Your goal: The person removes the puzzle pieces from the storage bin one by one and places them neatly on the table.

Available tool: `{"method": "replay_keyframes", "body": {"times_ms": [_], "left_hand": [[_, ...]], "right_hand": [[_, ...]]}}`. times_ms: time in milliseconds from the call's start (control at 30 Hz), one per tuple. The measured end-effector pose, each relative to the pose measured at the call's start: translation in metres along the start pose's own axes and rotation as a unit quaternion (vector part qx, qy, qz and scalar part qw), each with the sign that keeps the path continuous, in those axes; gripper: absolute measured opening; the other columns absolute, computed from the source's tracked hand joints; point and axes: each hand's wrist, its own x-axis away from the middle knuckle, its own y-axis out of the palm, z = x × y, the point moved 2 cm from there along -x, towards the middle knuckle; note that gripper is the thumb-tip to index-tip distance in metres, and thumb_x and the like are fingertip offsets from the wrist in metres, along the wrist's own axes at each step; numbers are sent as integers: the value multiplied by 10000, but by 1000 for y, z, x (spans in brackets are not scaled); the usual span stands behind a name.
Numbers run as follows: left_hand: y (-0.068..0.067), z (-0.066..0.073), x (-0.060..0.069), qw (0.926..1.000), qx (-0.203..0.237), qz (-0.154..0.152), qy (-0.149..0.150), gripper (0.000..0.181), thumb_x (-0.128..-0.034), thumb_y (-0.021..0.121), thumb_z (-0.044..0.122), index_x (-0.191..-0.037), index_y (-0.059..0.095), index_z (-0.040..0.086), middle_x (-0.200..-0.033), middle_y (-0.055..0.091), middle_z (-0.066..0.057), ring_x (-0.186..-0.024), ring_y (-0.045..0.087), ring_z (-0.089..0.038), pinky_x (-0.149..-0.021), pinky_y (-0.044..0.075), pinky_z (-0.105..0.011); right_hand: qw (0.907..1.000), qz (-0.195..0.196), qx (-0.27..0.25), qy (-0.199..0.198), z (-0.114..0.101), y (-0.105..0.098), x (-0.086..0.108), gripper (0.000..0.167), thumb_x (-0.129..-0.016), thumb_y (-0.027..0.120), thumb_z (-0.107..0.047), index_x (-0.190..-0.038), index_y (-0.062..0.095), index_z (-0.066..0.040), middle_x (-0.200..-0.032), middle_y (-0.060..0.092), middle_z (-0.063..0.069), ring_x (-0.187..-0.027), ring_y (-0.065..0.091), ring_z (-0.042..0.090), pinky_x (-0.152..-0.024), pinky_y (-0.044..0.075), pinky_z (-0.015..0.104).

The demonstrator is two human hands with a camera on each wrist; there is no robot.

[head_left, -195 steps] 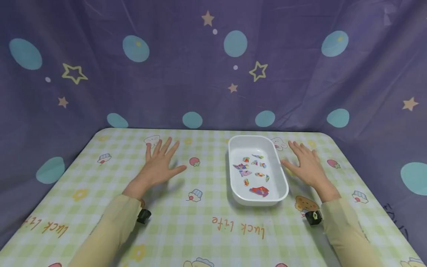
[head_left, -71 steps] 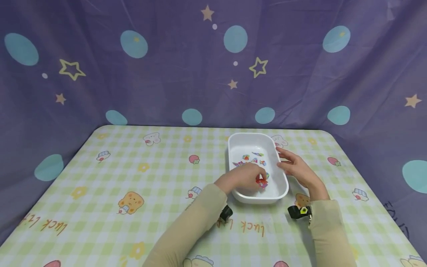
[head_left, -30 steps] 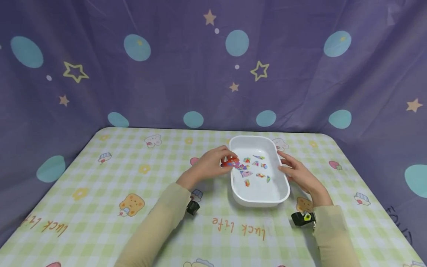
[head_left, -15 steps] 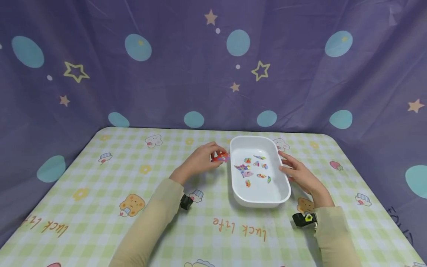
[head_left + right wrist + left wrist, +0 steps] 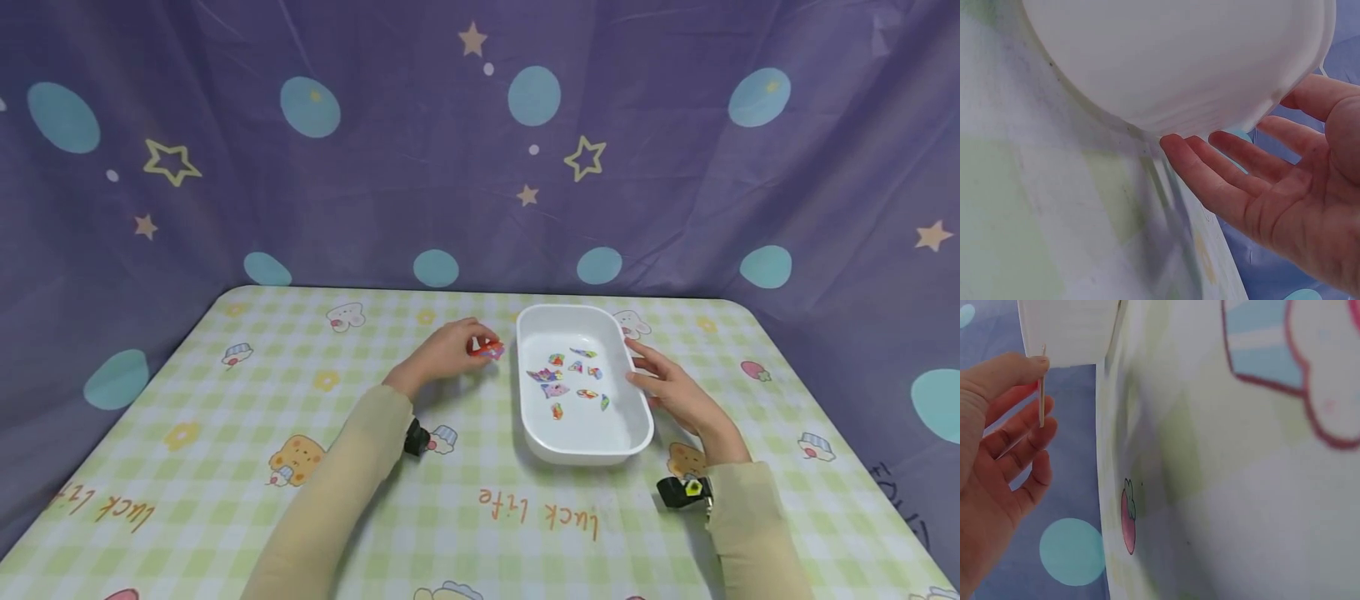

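Observation:
My left hand point(image 5: 444, 350) pinches a thin red and purple piece point(image 5: 490, 351) just left of the white tray point(image 5: 588, 457). The left wrist view shows that piece point(image 5: 1042, 403) edge-on, a thin flat strip between the thumb and fingers of the left hand point(image 5: 1004, 437). Inside the tray lie several small colourful pieces, among them a purple jagged one point(image 5: 545, 376) and a pink one point(image 5: 555, 390). The fingers of my right hand point(image 5: 681, 396) rest on the tray's right side. In the right wrist view the right hand point(image 5: 1272, 181) has its fingertips against the tray wall point(image 5: 1179, 62).
A green and white checked cloth point(image 5: 225, 533) printed with cartoon figures covers the table. Behind it hangs a purple curtain point(image 5: 420, 200) with stars and blue ovals. A small black device point(image 5: 417, 438) sits at the left wrist, another point(image 5: 682, 492) at the right.
The large red piece has left the tray's near end in my left hand, which moved out over the tray's left side and slightly farther left. My right hand has stayed at the tray's side since the recent frames.

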Motion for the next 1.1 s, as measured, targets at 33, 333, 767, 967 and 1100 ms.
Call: {"method": "replay_keyframes", "body": {"times_ms": [33,333,767,967,1100], "left_hand": [[1,-2,-1,10000,6,-18,-4,288,-795,663,216,-1077,651,159,-928,573,13,-754,534,-115,-710,452,-258],[9,-15,-10,9993,240,-247,-143,296,-800,663,172,-1095,645,159,-947,585,-14,-816,560,-134,-750,455,-274],[20,-22,-18,9971,264,-547,-448,280,-811,650,144,-1090,646,166,-913,613,-13,-799,544,-137,-729,447,-273],[19,-20,-19,9962,178,-576,-636,288,-806,656,151,-1088,644,89,-939,629,-44,-832,552,-160,-781,446,-299],[20,-20,-19,9959,45,-593,-674,267,-801,662,160,-1057,662,87,-930,633,-32,-830,553,-151,-783,448,-292]], "right_hand": [[10000,-9,-20,-5,0,0,0,650,-933,502,-230,-1470,136,-208,-1444,250,213,-1202,407,338,-813,484,340],[10000,10,-24,-11,-3,0,0,649,-934,498,-223,-1470,132,-207,-1442,250,217,-1204,402,357,-803,491,335],[10000,56,-14,39,3,-2,0,652,-925,515,-263,-1466,154,-227,-1443,259,186,-1149,463,237,-816,485,345],[10000,5,-82,0,3,0,0,650,-930,506,-250,-1468,142,-225,-1446,251,184,-1184,435,295,-815,488,369],[10000,12,-66,-15,4,1,1,647,-930,506,-253,-1468,145,-228,-1444,256,185,-1200,416,328,-821,486,377]]}}
